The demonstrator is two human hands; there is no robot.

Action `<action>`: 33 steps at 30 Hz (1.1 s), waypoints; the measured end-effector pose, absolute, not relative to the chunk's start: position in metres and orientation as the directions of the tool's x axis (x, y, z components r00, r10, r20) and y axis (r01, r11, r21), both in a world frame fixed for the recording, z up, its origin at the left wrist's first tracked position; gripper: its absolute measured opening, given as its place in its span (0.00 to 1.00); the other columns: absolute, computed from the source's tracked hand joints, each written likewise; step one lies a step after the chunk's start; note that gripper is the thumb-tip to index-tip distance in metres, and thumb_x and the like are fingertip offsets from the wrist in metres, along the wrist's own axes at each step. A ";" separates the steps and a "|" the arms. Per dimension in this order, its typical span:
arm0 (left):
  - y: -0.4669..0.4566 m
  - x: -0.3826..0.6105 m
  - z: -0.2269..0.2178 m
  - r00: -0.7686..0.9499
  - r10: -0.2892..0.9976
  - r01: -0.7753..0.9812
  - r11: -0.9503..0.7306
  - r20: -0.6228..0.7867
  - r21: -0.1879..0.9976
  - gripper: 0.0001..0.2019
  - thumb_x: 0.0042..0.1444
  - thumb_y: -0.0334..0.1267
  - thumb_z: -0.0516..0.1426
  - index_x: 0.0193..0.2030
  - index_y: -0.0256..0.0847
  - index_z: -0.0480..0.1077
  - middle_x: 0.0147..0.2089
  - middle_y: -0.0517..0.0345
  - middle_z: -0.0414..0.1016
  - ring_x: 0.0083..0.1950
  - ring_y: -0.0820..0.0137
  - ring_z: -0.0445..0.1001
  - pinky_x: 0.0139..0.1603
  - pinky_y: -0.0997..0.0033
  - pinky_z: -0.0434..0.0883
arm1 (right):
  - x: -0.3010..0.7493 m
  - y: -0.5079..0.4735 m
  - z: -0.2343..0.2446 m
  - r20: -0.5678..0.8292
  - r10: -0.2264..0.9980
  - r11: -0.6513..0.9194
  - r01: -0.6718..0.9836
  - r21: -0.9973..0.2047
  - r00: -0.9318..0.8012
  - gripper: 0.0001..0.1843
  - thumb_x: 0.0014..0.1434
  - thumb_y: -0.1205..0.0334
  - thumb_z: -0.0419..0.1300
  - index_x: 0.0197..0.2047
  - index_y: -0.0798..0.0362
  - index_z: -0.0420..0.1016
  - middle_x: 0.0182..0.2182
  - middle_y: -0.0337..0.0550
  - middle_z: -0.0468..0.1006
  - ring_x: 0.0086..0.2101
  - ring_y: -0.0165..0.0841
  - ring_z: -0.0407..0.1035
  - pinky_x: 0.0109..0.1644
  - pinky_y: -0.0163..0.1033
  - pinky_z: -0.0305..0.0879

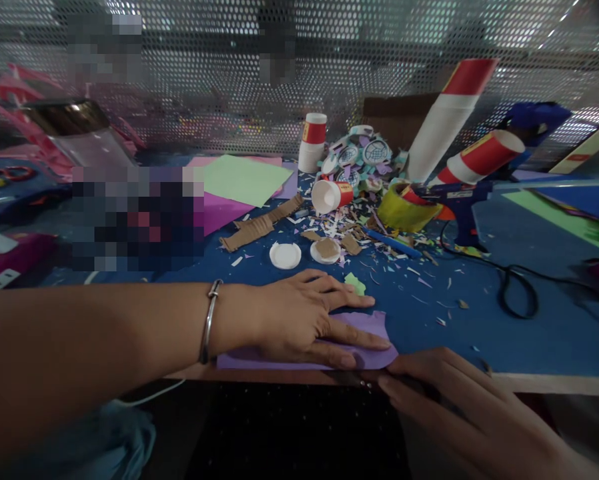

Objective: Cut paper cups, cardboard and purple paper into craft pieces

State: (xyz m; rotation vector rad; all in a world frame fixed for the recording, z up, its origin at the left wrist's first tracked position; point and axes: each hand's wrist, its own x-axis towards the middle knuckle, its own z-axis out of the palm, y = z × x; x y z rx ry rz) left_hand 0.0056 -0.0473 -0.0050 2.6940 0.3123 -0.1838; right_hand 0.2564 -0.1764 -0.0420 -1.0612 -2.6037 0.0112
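A sheet of purple paper (374,325) lies at the front edge of the blue table. My left hand (299,320), with a silver bangle at the wrist, rests flat on it with the fingers stretched out to the right. At the paper's right corner is my right hand (449,393), its thumb and forefinger drawn together at the edge; dimness hides exactly what lies between them. Just beyond my left fingertips sits a small light green paper piece (355,285). Two white discs (285,255) lie farther back, one with cardboard on it.
Paper scraps and cardboard strips (264,223) litter the table (529,347). A blue glue gun (462,207) with a black cord rests against a yellow tape roll (404,210). Paper cups (312,137), coloured sheets (244,177) and a clear bottle (87,143) stand or lie behind.
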 end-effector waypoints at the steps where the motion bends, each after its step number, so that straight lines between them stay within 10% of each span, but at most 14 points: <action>1: -0.046 0.006 -0.005 0.969 0.178 0.231 -0.894 -0.169 0.384 0.23 0.66 0.55 0.44 0.67 0.66 0.54 0.75 0.61 0.47 0.72 0.56 0.50 0.68 0.45 0.45 | 0.259 -0.177 -0.043 0.252 0.641 0.764 0.636 -0.113 -0.725 0.30 0.57 0.69 0.53 0.62 0.46 0.69 0.50 0.42 0.78 0.45 0.35 0.75 0.45 0.33 0.74; 14: -0.049 0.006 -0.005 0.970 0.194 0.235 -0.904 -0.147 0.358 0.21 0.68 0.50 0.44 0.67 0.65 0.56 0.75 0.62 0.49 0.72 0.56 0.52 0.69 0.45 0.47 | 0.262 -0.173 -0.044 0.216 0.656 0.754 0.612 -0.239 -0.723 0.23 0.63 0.70 0.52 0.60 0.46 0.69 0.49 0.47 0.77 0.48 0.37 0.72 0.48 0.38 0.72; 22: -0.055 0.005 0.004 0.980 0.199 0.196 -0.970 0.006 0.147 0.20 0.69 0.41 0.46 0.65 0.50 0.62 0.72 0.52 0.56 0.70 0.60 0.57 0.70 0.52 0.52 | 0.254 -0.166 -0.043 0.260 0.621 0.780 0.552 -0.294 -0.739 0.23 0.66 0.74 0.45 0.61 0.56 0.67 0.50 0.53 0.73 0.50 0.38 0.67 0.51 0.42 0.70; 33: -0.037 -0.010 -0.009 0.988 0.122 0.147 -0.931 -0.096 0.334 0.21 0.70 0.41 0.44 0.68 0.53 0.57 0.75 0.60 0.48 0.74 0.67 0.46 0.73 0.57 0.43 | 0.257 -0.166 -0.043 0.257 0.625 0.777 0.555 -0.296 -0.737 0.27 0.65 0.78 0.44 0.63 0.56 0.66 0.51 0.54 0.72 0.52 0.39 0.66 0.53 0.44 0.69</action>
